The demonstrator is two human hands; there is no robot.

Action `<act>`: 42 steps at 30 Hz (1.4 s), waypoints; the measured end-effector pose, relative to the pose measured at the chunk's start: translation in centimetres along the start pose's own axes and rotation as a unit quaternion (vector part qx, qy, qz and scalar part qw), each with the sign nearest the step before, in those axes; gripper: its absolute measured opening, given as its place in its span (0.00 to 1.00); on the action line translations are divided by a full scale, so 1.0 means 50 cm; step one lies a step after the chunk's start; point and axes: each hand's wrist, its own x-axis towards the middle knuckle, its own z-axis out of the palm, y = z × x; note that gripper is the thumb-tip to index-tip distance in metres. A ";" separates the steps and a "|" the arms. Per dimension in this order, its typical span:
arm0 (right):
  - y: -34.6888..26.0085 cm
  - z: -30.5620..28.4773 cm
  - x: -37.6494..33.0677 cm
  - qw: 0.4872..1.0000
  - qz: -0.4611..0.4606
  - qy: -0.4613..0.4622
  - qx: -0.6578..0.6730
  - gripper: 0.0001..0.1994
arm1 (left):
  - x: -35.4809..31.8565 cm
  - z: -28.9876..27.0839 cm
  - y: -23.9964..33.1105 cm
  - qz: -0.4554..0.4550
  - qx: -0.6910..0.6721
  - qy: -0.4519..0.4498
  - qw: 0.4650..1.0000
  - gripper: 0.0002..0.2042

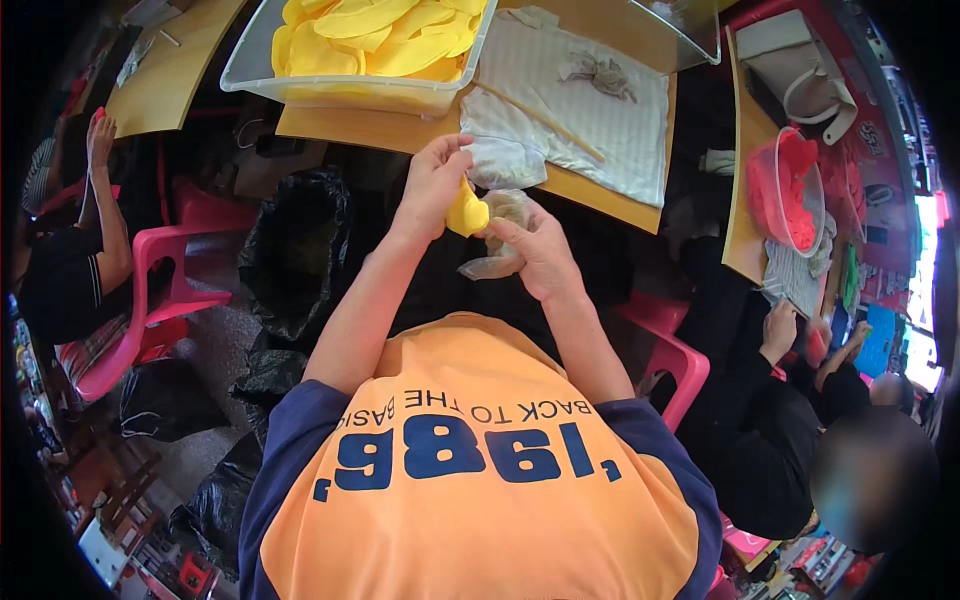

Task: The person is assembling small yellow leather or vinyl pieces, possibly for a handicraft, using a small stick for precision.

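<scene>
My left hand (pixel 430 195) is closed on a yellow, rounded piece (pixel 467 212), held in front of the table edge. It looks like the pieces in the bin, though its exact kind is unclear. Against its right side, my right hand (pixel 545 248) pinches a crumpled beige rag (pixel 507 225), thin-looking, with one end hanging below the fingers. Beyond my hands, a clear plastic bin (pixel 370 95) holds a heap of flat yellow pieces (pixel 385 35). To its right a white striped cloth (pixel 600 140) covers the table, its bunched near end (pixel 505 165) drooping over the edge.
On the cloth lie a thin wooden stick (pixel 540 122) and a crumpled rag (pixel 600 75). A black bag (pixel 295 250) stands open at left, near a pink chair (pixel 150 290). At right, a co-worker's hand (pixel 778 332) is near a tub of red pieces (pixel 765 195).
</scene>
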 end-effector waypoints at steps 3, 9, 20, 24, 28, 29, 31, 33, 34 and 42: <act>0.022 0.003 0.003 0.997 0.019 -0.029 0.067 0.19 | -0.007 0.015 0.003 0.052 -0.024 0.043 0.997 0.11; 0.030 0.008 -0.003 0.947 0.209 -0.085 0.229 0.20 | -0.027 0.028 0.005 0.223 -0.180 -0.054 0.957 0.09; -0.023 0.033 -0.002 0.964 -0.182 0.151 -0.120 0.21 | -0.069 0.001 0.000 0.000 0.058 -0.057 0.997 0.19; -0.033 0.044 -0.012 0.916 -0.230 0.189 -0.269 0.21 | -0.089 -0.012 -0.003 -0.044 0.105 -0.018 0.993 0.13; -0.022 0.031 -0.004 0.965 -0.174 0.149 -0.126 0.19 | -0.077 -0.039 0.002 -0.063 -0.010 -0.042 0.997 0.12; -0.023 0.024 -0.004 0.965 -0.174 0.149 -0.127 0.19 | -0.079 -0.036 0.004 -0.064 -0.010 -0.043 0.997 0.12; -0.026 0.012 -0.005 0.990 -0.107 0.094 0.022 0.18 | -0.084 -0.026 0.013 -0.070 -0.077 -0.017 0.994 0.13; -0.035 0.011 -0.009 0.990 -0.098 0.091 0.037 0.15 | -0.076 -0.043 0.003 -0.063 -0.072 -0.044 0.994 0.13; -0.037 0.012 -0.011 0.992 -0.089 0.079 0.035 0.14 | -0.074 -0.048 -0.002 -0.055 -0.067 -0.071 0.994 0.13; -0.035 0.012 -0.010 0.994 -0.080 0.056 0.056 0.10 | -0.079 -0.043 -0.013 -0.047 -0.033 -0.089 0.994 0.16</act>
